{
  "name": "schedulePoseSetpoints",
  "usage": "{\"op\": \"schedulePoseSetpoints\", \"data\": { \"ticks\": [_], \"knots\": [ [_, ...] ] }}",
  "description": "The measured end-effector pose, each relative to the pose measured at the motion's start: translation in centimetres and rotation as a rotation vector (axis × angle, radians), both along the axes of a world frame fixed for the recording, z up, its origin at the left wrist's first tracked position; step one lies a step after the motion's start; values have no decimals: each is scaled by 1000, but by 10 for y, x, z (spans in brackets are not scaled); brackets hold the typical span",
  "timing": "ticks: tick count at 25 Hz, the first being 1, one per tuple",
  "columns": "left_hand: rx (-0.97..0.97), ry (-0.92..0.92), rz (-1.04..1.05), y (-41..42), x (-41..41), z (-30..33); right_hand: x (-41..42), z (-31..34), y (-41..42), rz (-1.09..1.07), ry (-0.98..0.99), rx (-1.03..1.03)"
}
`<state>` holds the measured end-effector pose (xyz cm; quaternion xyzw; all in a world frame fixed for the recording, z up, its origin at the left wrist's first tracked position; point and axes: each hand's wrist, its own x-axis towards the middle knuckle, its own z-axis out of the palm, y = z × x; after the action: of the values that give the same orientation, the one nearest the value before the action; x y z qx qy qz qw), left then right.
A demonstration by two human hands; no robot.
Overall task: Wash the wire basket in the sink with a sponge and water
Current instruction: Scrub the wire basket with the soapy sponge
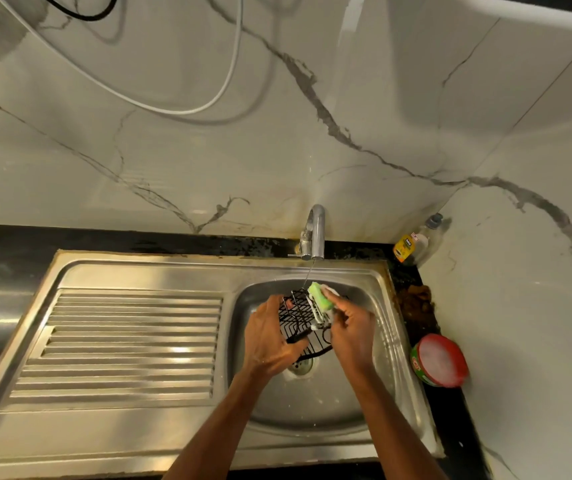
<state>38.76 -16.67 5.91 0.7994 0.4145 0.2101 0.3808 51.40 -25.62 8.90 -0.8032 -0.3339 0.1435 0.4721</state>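
A black wire basket (298, 315) hangs tilted over the steel sink bowl (374, 393). My left hand (269, 337) grips its left side, thumb over the lower edge. My right hand (352, 329) holds a green sponge (321, 297) against the basket's upper right part, where white foam clings to the wires. A thin stream of water falls from the chrome tap (315, 233) onto the sponge. The basket's right edge is hidden behind my right hand.
A ribbed steel drainboard (132, 341) lies left of the bowl. The drain (300, 367) shows under the basket. On the black counter at right stand a red-lidded tub (440, 360), a brown scrubber (416, 301), a yellow-labelled bottle (406, 247) and a clear bottle (428, 232). Marble wall behind.
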Motion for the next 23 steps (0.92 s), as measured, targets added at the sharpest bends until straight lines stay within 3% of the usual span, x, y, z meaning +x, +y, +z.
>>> {"op": "schedulePoseSetpoints", "data": {
  "ticks": [7, 23],
  "knots": [
    [105, 33, -81, -2, 2, 1, -4, -1, -4, -30, 15, 40],
    [135, 88, -91, 2, 7, 2, -2, -9, -17, -118, -47, 40]
  ]
}}
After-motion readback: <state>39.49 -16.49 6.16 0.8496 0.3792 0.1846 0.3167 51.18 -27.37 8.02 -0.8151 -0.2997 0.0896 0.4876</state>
